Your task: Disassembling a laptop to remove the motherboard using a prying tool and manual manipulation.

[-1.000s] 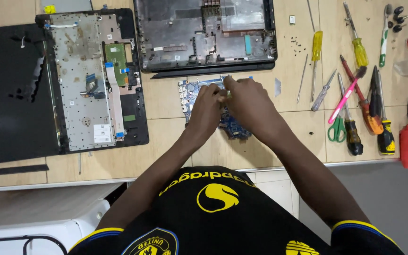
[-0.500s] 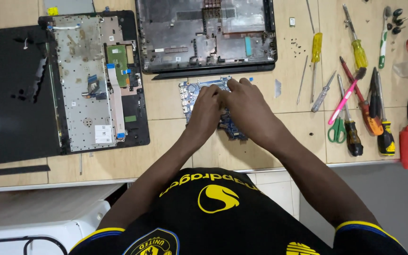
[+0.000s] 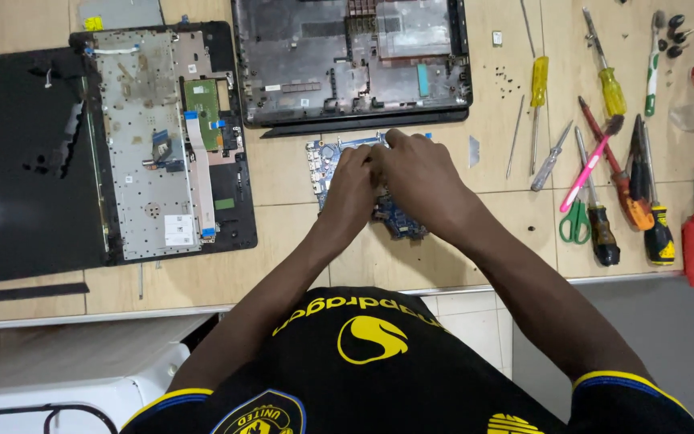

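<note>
Bench (image 3: 443,265): a pale wooden top, strewn with laptop parts and tools from its far edge to its near edge.
Black lid panel (image 3: 18,161): lies flat at the bench's left edge.
Keyboard deck (image 3: 162,145): lies underside up just beside the lid panel, ribbon cables showing.
Bottom case (image 3: 347,64): sits stripped at the far edge, near the middle.
Circuit board (image 3: 323,157): blue, flat on the bench between the bottom case and the near edge; connectors line its left side, and most of it is hidden under the hands.
Left hand (image 3: 351,185): rests on the board, fingers curled down; whether the grip is closed on anything I cannot tell.
Right hand (image 3: 419,177): touches the left, fingertips pressed at the board's far edge; its grip is hidden too.
Tools: yellow screwdrivers (image 3: 538,80), green-handled scissors (image 3: 576,221) and loose screws (image 3: 508,79) lie toward the right edge.
Step, as I judge it: working some small part on the board.
Next move: seemingly calls for fine fingertip control while the board is held steady.
</note>
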